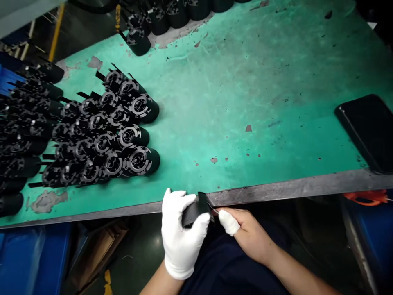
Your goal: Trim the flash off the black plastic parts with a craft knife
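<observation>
My left hand [181,233], in a white glove, is closed around a black plastic cylindrical part [194,211] at the table's front edge. A flat black tab stands up from the part's far side. My right hand [250,235] is bare except for a white cover on the thumb. It pinches a thin metal tool [214,209], whose tip meets the part's right-hand edge; its handle is hidden in my fingers, so I cannot tell its exact kind. Left of my hands, several similar black cylindrical parts [139,159] stand in rows, their slotted round ends up.
The green tabletop [245,98] has worn grey patches and a grey front edge. More black parts [178,14] line the back. A black phone-like slab [368,131] lies at the right. Orange scissor handles [367,198], a blue bin [33,258] and cardboard [95,254] sit below.
</observation>
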Motion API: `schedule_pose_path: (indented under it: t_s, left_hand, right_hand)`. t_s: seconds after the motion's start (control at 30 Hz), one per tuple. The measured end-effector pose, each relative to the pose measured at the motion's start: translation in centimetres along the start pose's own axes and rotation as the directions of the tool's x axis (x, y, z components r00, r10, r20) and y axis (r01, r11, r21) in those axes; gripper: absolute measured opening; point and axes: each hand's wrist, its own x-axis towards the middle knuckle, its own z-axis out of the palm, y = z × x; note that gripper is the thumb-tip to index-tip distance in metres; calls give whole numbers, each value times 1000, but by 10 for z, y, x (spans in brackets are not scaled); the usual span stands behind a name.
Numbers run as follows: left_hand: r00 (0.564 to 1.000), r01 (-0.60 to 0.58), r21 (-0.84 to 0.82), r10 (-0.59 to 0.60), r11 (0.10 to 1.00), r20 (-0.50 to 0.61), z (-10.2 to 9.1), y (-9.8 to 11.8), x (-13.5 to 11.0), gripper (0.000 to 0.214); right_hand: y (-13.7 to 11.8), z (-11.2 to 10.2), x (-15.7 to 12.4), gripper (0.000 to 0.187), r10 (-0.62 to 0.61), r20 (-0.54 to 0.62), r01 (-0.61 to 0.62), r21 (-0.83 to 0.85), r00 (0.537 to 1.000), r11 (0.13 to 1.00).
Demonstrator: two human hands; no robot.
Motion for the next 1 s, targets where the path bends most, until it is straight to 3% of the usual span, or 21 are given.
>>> schedule_pose_path:
  t_s: [0.3, 0.5, 0.63, 0.77, 0.83, 0.93, 1.0]
  left_hand:
    - [999, -3, -18, 4, 1000, 43, -1, -4, 1, 34]
    - [999, -28, -11, 28, 1000, 29, -1, -5, 1, 33]
    - [999, -32, 3, 32, 999, 14, -1, -6, 0, 32]
    - [1000, -18, 0, 18, 1000, 10, 3, -6, 1, 29]
    - [1000, -3, 10, 3, 1000, 10, 4, -2, 2, 26]
    - [996, 52, 12, -53, 999, 70, -8, 10, 1, 24]
    - [984, 83, -78, -69, 993, 167, -25, 18, -3, 39]
  right_hand:
    - [-10, -1, 7, 44, 65, -3, -65, -44, 998, 997]
    - [-4, -1, -2, 40, 63, -16, -63, 32, 998, 998]
    - [-4, 2, -10, 32, -10, -58, 15, 73, 998, 997]
    - [-7, 17, -4, 53, -69, -43, 71, 41, 997, 997]
    - [-6, 23, -3, 40, -81, -132, 83, 5, 988, 997]
    - [-4, 22, -7, 37, -139, -209, 127, -70, 968, 989]
    - [-8, 17, -9, 41, -225, -189, 203, -126, 956, 971]
